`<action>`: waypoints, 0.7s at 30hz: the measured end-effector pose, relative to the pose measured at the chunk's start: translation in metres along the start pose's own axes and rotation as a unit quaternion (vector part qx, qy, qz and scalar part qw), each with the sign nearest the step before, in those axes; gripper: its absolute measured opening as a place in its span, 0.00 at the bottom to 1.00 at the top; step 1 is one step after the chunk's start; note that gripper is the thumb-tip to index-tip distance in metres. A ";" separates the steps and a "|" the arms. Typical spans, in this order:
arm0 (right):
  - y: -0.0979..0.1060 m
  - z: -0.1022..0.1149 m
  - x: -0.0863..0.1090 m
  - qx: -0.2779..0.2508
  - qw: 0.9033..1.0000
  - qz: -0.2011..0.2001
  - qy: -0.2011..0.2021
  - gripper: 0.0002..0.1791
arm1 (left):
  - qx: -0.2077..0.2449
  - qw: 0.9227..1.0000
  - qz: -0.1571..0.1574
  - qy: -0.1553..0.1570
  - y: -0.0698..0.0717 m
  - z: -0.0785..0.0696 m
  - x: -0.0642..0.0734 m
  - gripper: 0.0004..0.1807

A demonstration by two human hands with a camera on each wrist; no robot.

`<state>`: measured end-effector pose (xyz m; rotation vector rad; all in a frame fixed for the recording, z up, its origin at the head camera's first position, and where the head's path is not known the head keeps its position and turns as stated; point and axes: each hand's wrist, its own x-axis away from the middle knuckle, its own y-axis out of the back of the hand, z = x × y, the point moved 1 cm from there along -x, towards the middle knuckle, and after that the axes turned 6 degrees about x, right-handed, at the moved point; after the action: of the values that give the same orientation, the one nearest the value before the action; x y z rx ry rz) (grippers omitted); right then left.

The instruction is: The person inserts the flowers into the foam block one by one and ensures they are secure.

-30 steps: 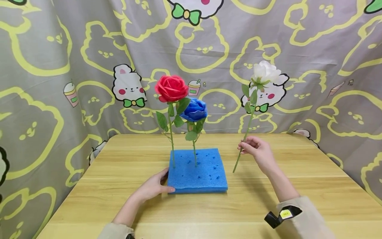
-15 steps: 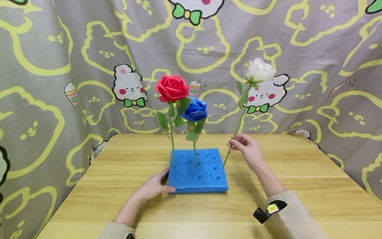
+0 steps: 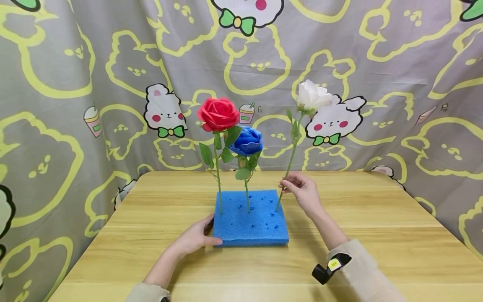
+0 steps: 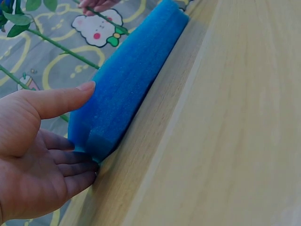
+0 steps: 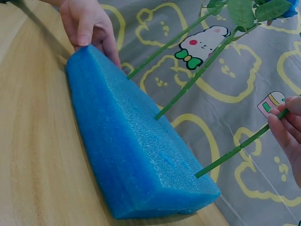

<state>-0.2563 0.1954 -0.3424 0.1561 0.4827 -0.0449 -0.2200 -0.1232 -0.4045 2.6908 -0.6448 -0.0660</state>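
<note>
My left hand rests at the near left corner of a blue foam block. Its thumb touches the front edge and its nearly straight fingers lie along the left side. Between thumb and fingers, my right hand pinches the stem of a white artificial rose. That stem leans, bloom up and to the right, with its lower tip at the block's top near the right edge; I cannot tell whether it has entered the foam. A red rose and a blue rose stand upright in the block.
Several small holes mark the foam's top. The block sits on a wooden table. Behind and beside the table hangs a grey curtain with yellow outlines and cartoon animals. A black wrist device is strapped over the right sleeve.
My right hand has carried the white rose leftward, bringing its stem tip from beside the foam block to over its right part. My left hand and the other roses have stayed in place.
</note>
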 end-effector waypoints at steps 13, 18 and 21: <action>-0.003 -0.004 0.001 0.012 1.000 0.016 -0.006 0.08 | 0.008 1.000 0.006 0.001 0.000 -0.001 -0.001 0.51; -0.003 -0.007 0.000 0.043 0.998 0.032 -0.016 0.08 | 0.006 1.000 0.008 -0.005 0.000 0.001 -0.002 0.51; -0.003 -0.008 0.001 0.060 0.997 0.044 -0.029 0.08 | 0.003 1.000 0.009 -0.011 0.000 0.002 -0.003 0.51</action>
<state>-0.2588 0.1940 -0.3503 0.2931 0.4156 0.0080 -0.2225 -0.1228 -0.4061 2.6923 -0.6779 -0.0892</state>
